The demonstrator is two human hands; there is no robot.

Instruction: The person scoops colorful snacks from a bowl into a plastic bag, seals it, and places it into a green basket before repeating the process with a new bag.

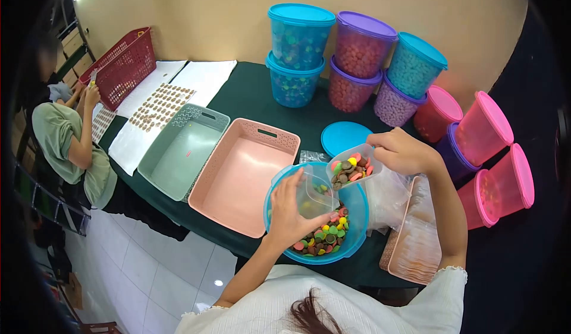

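My right hand (399,151) grips a translucent plastic scoop (361,179), tilted and filled with colourful button-shaped candies (351,169). My left hand (287,206) is curled around a clear plastic container (319,192), its thumb and fingers apart on either side. Both are over a round blue tub (358,224), and the scoop's mouth is close to the container. Inside the tub lie loose candies (324,237) in brown, green, yellow and pink. Whether the container has candies in it is hard to tell through its clear wall.
Left of the tub stand a pink basket (217,188) and a green basket (172,176). A blue lid (347,138), clear bags (389,200) and a basket of packets (416,239) lie nearby. Lidded tubs (360,52) line the back and right. A person (74,138) works at far left.
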